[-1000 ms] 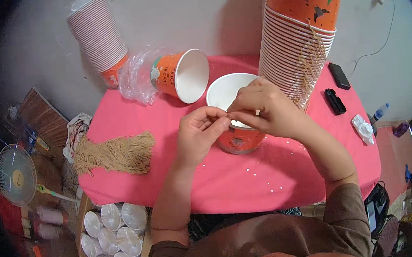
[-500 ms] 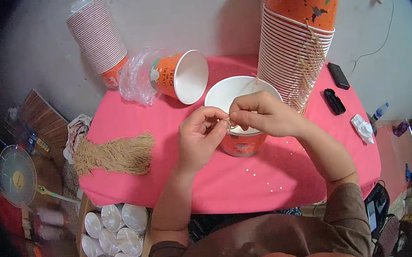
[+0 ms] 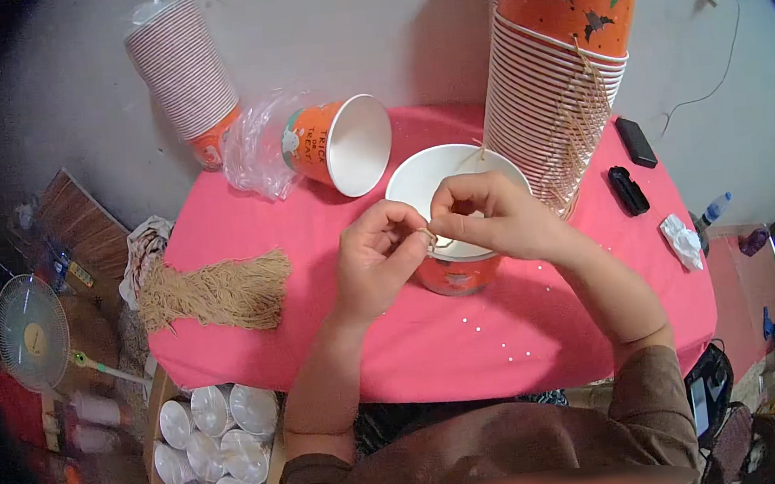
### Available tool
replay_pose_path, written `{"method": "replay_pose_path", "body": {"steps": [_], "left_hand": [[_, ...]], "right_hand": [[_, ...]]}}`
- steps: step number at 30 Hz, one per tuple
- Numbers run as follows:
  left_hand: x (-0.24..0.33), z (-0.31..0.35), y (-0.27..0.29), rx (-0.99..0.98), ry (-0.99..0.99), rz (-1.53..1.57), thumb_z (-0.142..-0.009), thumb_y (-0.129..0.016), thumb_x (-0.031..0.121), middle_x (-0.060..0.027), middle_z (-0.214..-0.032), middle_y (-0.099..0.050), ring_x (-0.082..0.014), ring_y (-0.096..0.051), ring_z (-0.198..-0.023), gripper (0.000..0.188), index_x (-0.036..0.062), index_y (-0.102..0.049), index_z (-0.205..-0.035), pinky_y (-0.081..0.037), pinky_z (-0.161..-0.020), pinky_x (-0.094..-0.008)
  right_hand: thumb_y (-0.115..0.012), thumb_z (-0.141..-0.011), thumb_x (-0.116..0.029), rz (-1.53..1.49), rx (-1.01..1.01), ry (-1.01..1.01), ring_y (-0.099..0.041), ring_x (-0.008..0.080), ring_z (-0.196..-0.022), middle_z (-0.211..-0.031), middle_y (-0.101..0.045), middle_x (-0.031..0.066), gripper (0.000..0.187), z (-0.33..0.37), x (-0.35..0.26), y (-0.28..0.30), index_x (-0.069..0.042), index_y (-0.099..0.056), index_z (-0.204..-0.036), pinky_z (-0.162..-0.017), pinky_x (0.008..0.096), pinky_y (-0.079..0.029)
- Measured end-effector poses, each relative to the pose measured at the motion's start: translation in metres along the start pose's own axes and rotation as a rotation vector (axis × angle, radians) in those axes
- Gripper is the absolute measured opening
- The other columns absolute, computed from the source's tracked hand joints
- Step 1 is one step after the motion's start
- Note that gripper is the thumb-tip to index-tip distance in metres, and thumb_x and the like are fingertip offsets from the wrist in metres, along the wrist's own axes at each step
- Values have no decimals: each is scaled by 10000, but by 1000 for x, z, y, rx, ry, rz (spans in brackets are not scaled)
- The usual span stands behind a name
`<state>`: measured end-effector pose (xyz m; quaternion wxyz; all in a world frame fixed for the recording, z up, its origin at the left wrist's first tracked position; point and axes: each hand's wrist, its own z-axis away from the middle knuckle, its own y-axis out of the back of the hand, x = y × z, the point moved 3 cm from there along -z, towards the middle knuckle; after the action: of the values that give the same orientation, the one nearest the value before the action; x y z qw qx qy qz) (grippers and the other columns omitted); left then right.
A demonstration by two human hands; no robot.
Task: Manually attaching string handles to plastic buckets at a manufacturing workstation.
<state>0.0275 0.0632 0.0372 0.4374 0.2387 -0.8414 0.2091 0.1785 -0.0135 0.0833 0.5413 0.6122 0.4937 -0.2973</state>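
An orange paper bucket with a white inside stands upright before me. A string lies over its far rim and runs down inside. At the near rim, my left hand pinches a light tan string between thumb and fingertips. My right hand is closed in a pinch beside it, its fingertips almost touching the left ones. The string curves out between the two hands; its end is hidden by the fingers. Several small white dots lie on the pink cloth near the bucket.
A tall stack of buckets with strings hanging off it stands behind right. A bucket lies on its side by clear plastic wrap. A bundle of tan strings lies left. A wrapped stack leans behind; a carton of white cups sits below.
My fingertips have shifted slightly, and the right ones have drawn a little up from the left. More of the tan string now shows as a curve at the near rim.
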Motion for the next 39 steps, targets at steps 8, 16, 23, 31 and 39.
{"method": "replay_pose_path", "body": {"steps": [8,16,23,31,39], "left_hand": [[-2,-2,4,90,90,56,-889,-557,-41,-21,-908,-605,-45,-575,-809,92,-9,-548,-975,-474,-693,-194],[-2,-2,10,-47,283,80,-875,-560,15,2,-809,-600,-19,-519,-666,78,11,-564,-953,-383,-568,-164],[0,0,5,-30,387,190,-863,-554,11,7,-753,-592,9,-401,-555,106,15,-563,-969,-256,-469,-168],[-3,1,9,-42,397,288,-903,-553,23,-18,-740,-601,9,-346,-503,80,15,-563,-981,-230,-446,-165],[-5,0,11,-35,408,329,-939,-559,70,-63,-767,-642,9,-361,-505,81,9,-589,-982,-255,-448,-156]], "right_hand": [[-684,-864,-98,127,138,65,-578,88,-546,-808,-635,58,257,9,-17,-24,-41,-486,-1018,-465,266,-416],[-633,-862,-11,358,229,312,-631,198,-659,-807,-657,90,112,16,-11,-16,-34,-589,-962,-566,308,-480],[-700,-779,6,545,201,537,-599,219,-662,-775,-624,57,183,17,-20,-16,-44,-638,-944,-590,331,-455],[-744,-744,-146,819,363,704,-583,247,-597,-700,-566,59,220,15,-18,-21,-75,-617,-908,-552,373,-447],[-740,-757,-165,899,424,740,-568,232,-558,-672,-559,53,196,16,-18,-20,-78,-605,-869,-516,364,-430]]}}
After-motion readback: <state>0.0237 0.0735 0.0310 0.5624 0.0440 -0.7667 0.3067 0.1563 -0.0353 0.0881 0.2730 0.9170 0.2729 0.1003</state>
